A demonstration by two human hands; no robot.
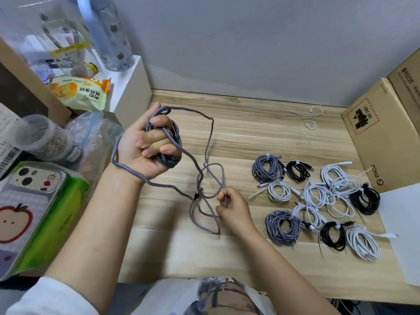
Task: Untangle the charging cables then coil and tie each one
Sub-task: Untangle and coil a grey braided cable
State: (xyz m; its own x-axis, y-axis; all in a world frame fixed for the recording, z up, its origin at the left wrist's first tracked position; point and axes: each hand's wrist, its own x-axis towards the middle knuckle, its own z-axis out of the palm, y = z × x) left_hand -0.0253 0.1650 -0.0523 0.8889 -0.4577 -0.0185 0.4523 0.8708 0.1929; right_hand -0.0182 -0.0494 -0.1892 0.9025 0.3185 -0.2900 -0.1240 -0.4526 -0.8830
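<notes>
The left hand (147, 144) is raised above the bench (250, 133), palm toward the camera, fingers curled round a coil of grey braided cable (175, 142). One strand of that cable runs behind the left wrist and hangs down in loose, crossing loops between the two hands. The right hand (234, 208), lower and nearer the body, pinches a strand of the same cable between thumb and fingertips, just right of the hanging loops. A dark plug end (197, 194) dangles just left of the right hand. To the right of the right hand lie the finished bundles (318, 201), each coiled and tied: grey braided, white and black ones, close together on the bench. Beyond them stands a cardboard box (381, 133). Left of the left hand sit a snack packet (81, 92), a plastic bag (95, 133) and a phone case (29, 189)
</notes>
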